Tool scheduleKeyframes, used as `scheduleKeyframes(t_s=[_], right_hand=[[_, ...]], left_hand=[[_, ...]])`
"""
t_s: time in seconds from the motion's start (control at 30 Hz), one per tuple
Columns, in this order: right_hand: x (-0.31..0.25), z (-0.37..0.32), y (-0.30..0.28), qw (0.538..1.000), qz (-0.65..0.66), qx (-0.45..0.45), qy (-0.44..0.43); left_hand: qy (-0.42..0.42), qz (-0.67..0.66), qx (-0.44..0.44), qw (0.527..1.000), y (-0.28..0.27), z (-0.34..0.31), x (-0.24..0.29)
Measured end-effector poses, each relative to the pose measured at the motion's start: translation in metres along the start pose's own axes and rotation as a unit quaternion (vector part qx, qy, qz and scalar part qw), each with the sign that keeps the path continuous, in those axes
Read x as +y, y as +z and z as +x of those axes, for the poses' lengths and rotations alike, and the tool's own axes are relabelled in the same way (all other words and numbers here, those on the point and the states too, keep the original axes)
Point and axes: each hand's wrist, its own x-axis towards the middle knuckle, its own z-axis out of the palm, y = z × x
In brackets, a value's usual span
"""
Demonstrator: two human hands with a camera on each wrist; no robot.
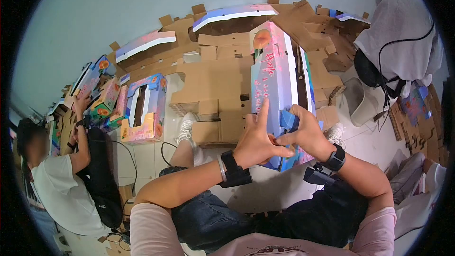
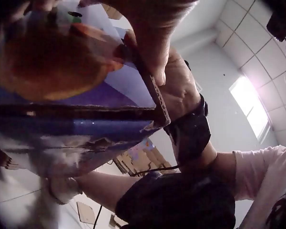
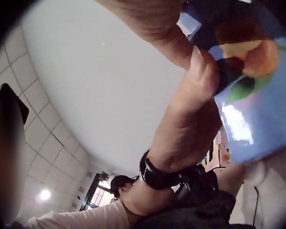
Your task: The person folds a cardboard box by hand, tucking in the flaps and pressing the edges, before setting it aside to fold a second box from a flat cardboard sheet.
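A printed fruit carton (image 1: 277, 68) with peach pictures stands in front of me, long side away from me, partly folded. My left hand (image 1: 256, 140) grips its near left corner, index finger straight along the printed side and thumb across the near end. Opposite it, my right hand (image 1: 310, 132) holds the near right corner, its thumb reaching in toward the left hand. Beside the right thumb a blue flap (image 1: 288, 120) sticks up. In the left wrist view the carton's cut cardboard edge (image 2: 161, 107) shows; in the right wrist view, its glossy blue end panel (image 3: 257, 119).
Flat brown cardboard stacks (image 1: 215, 80) lie beyond the carton. Finished-looking cartons (image 1: 147, 109) stand at the left, near another person (image 1: 66, 185) handling a carton. A pale bin (image 1: 358, 102) and a cloth-draped chair (image 1: 395, 33) are at the right.
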Motion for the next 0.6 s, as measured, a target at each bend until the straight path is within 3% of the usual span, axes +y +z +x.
scheduleKeyframes(t_s=[0.1,0.2,0.27,0.4,0.5,0.6], right_hand=[[-0.005,-0.004,0.000,0.998,0.047,-0.005,0.046],[0.000,-0.003,0.002,0.999,0.025,0.023,-0.011],[-0.009,-0.006,0.004,0.994,0.090,0.020,0.054],[-0.008,-0.006,0.003,0.996,0.082,0.026,0.029],[-0.012,-0.008,0.000,0.991,0.119,0.024,0.057],[-0.007,-0.011,-0.004,0.988,0.135,0.025,0.075]], left_hand=[[0.002,-0.019,-0.008,1.000,-0.001,-0.001,0.005],[0.004,-0.035,-0.014,0.999,-0.002,-0.001,0.006],[0.016,-0.003,-0.017,1.000,-0.002,-0.002,0.003],[0.043,0.023,-0.009,0.999,0.001,0.001,-0.009],[0.087,0.077,-0.006,0.993,-0.001,0.003,-0.010],[0.037,-0.036,-0.036,0.998,-0.004,0.005,-0.006]])
